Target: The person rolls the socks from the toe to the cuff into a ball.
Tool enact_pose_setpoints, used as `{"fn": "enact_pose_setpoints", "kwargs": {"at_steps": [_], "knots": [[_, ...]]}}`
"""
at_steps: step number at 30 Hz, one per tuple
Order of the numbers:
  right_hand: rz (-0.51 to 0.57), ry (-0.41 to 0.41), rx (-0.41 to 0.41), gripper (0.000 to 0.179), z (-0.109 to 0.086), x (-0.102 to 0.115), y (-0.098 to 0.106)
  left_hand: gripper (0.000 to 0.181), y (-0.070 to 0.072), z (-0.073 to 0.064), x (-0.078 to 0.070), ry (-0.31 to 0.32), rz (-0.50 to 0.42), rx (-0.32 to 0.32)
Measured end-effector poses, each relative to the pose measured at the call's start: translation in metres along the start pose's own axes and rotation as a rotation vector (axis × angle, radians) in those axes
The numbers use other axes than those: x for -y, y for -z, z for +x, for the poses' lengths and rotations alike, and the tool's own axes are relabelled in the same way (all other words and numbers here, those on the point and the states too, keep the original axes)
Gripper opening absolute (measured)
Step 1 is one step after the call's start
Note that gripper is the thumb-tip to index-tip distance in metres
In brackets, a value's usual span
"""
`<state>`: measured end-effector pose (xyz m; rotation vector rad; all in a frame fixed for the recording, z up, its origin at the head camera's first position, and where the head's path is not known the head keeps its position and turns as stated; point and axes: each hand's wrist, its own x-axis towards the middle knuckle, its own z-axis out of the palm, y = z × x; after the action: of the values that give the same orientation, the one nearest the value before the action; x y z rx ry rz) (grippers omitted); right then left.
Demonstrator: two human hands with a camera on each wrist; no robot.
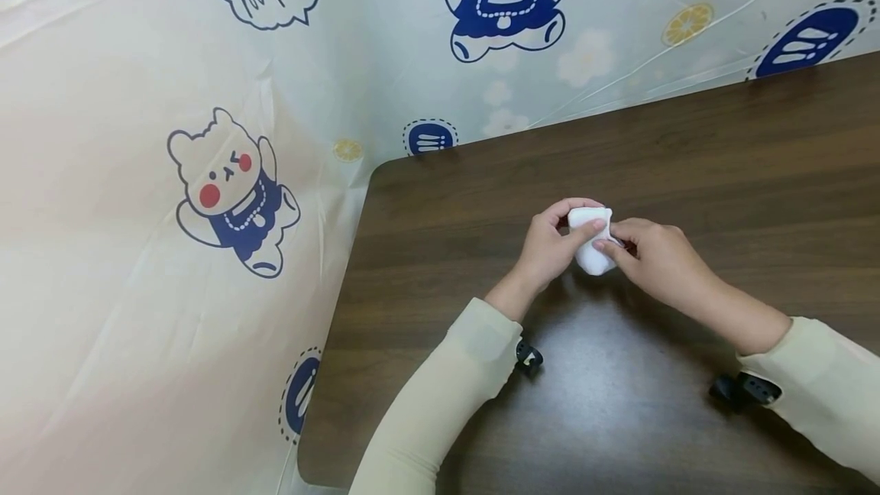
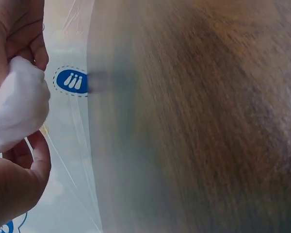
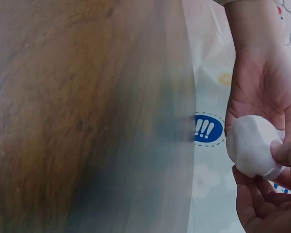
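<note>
A small bundle of soft white fabric [image 1: 593,258], rolled up like a balled sock, is held above the dark wooden table [image 1: 426,250]. My left hand [image 1: 546,247] grips its left side, thumb across the front and fingers behind. From the right, my right hand [image 1: 656,254] pinches the edge between thumb and fingers. In the left wrist view the fabric [image 2: 19,107] looks puffy and rounded, cut off by the frame's left side. A folded rim shows on the white bundle [image 3: 252,145] in the right wrist view. Its inside is hidden.
A printed cloth backdrop [image 1: 385,67] with cartoon bears rises behind the table and along its left side. The table's rounded left corner [image 1: 385,168] meets it. Black devices sit at the left cuff [image 1: 528,357] and the right cuff [image 1: 745,389].
</note>
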<state>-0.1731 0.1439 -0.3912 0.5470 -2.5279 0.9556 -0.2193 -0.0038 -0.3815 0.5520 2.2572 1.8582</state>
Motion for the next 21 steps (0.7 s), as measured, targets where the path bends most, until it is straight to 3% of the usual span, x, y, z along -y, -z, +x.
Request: {"fn": "enact_pose_setpoints", "kwargs": {"at_steps": [5, 8, 15, 21], "knots": [[0.006, 0.016, 0.006, 0.011, -0.001, -0.001, -0.002, 0.02, -0.002, 0.005, 0.01, 0.021, 0.0, -0.012], [0.023, -0.043, 0.033, 0.012, 0.0, -0.002, -0.002, 0.019, -0.004, 0.003, 0.002, 0.025, -0.01, -0.04], [0.108, -0.233, 0.098, 0.036, 0.011, -0.006, 0.006, 0.032, -0.004, 0.003, -0.009, -0.001, -0.076, -0.105], [0.186, -0.359, 0.137, 0.046, 0.027, -0.016, 0.011, 0.043, 0.0, 0.015, 0.008, 0.157, -0.147, -0.106]]}}
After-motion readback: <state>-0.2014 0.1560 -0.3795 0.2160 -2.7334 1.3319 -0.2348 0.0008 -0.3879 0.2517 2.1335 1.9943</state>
